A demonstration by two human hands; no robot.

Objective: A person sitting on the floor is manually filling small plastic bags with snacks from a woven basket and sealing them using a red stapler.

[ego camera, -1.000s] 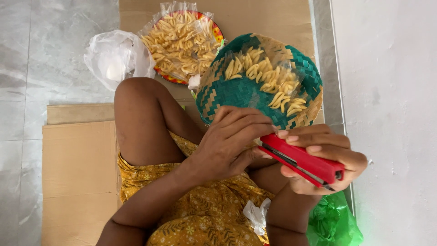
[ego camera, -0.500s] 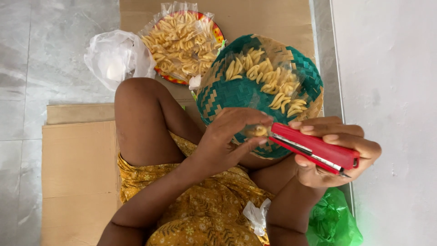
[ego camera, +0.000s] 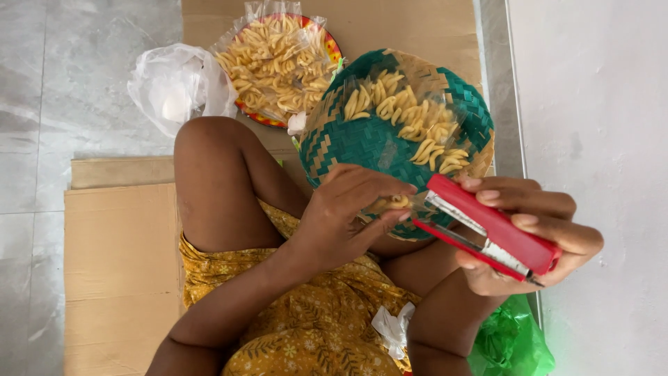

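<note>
Sitting on flattened cardboard (ego camera: 118,278) over a grey tiled floor, so starting far left: one crumpled white plastic bag (ego camera: 174,87), lying just beside a bare knee. Next over, one round red-rimmed plate (ego camera: 332,49) under clear wrap, heaped with yellow twisted snacks, way too many to count. Touching that plate's lower right edge, one green-and-tan woven basket (ego camera: 355,143) resting on the lap, maybe thirty or so of the same snacks inside, again under clear film.

Then the left hand (ego camera: 348,216), fingers pinched together on one small clear packet (ego camera: 398,203) with a couple of snack pieces showing inside, held right at the basket's near rim. Packet's mouth poked into the front of one red stapler (ego camera: 490,237), jaws apart around the plastic. Right hand (ego camera: 529,240) wrapped around that stapler, four fingers on top, thumb underneath, firm grasp.

Lower down, one scrap of clear plastic (ego camera: 391,327) on the yellow floral dress, and one green plastic bag (ego camera: 511,341) tucked by the white wall on the far right.
</note>
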